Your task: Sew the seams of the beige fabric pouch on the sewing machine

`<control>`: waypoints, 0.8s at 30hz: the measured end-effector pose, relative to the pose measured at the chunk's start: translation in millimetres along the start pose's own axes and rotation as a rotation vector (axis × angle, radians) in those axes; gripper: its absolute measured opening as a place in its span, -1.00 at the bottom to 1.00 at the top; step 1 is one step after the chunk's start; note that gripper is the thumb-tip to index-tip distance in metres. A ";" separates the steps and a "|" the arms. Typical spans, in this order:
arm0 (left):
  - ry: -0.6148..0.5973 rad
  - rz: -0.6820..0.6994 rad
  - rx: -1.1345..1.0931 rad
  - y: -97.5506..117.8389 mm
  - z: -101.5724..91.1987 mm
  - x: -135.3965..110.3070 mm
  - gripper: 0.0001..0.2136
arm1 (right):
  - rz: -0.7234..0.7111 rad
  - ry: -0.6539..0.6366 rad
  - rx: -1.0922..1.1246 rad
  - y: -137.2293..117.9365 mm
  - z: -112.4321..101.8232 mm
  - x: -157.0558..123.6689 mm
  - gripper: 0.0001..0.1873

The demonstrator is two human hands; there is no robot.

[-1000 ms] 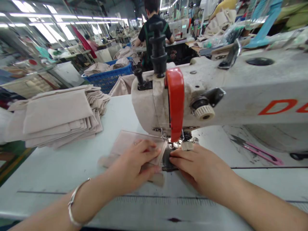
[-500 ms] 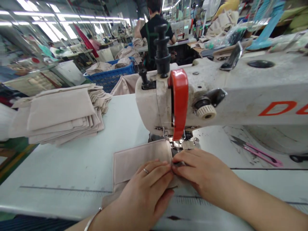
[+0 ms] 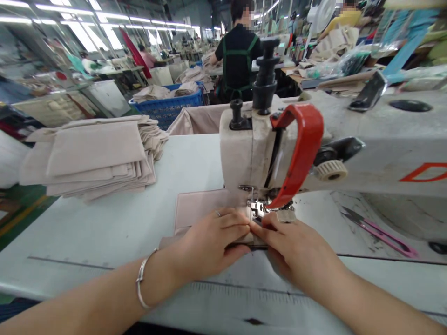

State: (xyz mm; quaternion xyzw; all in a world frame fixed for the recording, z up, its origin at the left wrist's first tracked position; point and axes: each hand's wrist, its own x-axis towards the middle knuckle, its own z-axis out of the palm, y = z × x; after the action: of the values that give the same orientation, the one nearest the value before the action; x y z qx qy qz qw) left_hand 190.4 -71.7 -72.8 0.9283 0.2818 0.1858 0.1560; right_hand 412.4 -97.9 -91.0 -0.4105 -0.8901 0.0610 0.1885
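Note:
A beige fabric piece (image 3: 199, 206) lies flat on the sewing table, its right end at the presser foot (image 3: 257, 209) of a cream industrial sewing machine (image 3: 244, 149). My left hand (image 3: 209, 239) grips the fabric's near edge, and a ring and a metal bangle show on it. My right hand (image 3: 291, 246) pinches the same edge from the right, its fingertips meeting those of my left hand just in front of the foot. The needle area is partly hidden by a red curved guard (image 3: 302, 151).
A stack of folded beige fabric (image 3: 94, 156) lies on the pale table (image 3: 70, 242) to the left. Pink-handled thread snips (image 3: 379, 237) lie at right. Behind stand a blue crate (image 3: 167, 104) of fabric and a co-worker (image 3: 237, 63) in a dark top.
The fabric and my left hand have moved back toward the presser foot since the earlier frames. The fabric now lies flatter, and the view has swung left, shifting the machine rightward.

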 end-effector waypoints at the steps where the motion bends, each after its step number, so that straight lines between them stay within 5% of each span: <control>1: -0.003 0.007 0.005 -3.9 -0.5 2.4 -0.79 | 0.017 -0.003 -0.007 0.5 0.6 0.7 -0.56; 8: -0.047 0.034 0.055 -24.3 -1.9 11.3 -0.75 | 0.081 0.016 0.029 3.1 0.3 2.8 -0.54; 15: 0.011 0.093 0.245 -20.8 -5.3 3.4 -0.80 | 0.205 0.197 -0.079 17.3 -10.7 5.2 -0.82; 24: 0.165 -0.112 0.010 -18.9 1.4 7.1 -0.89 | 0.218 0.139 -0.168 25.0 -16.6 4.4 -0.74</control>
State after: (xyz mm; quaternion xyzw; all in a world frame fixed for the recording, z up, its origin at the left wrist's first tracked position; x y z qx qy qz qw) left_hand 187.8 -52.8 -79.7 0.8933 0.3462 0.2511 0.1380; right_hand 433.9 -78.9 -81.0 -0.5224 -0.8270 -0.0221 0.2068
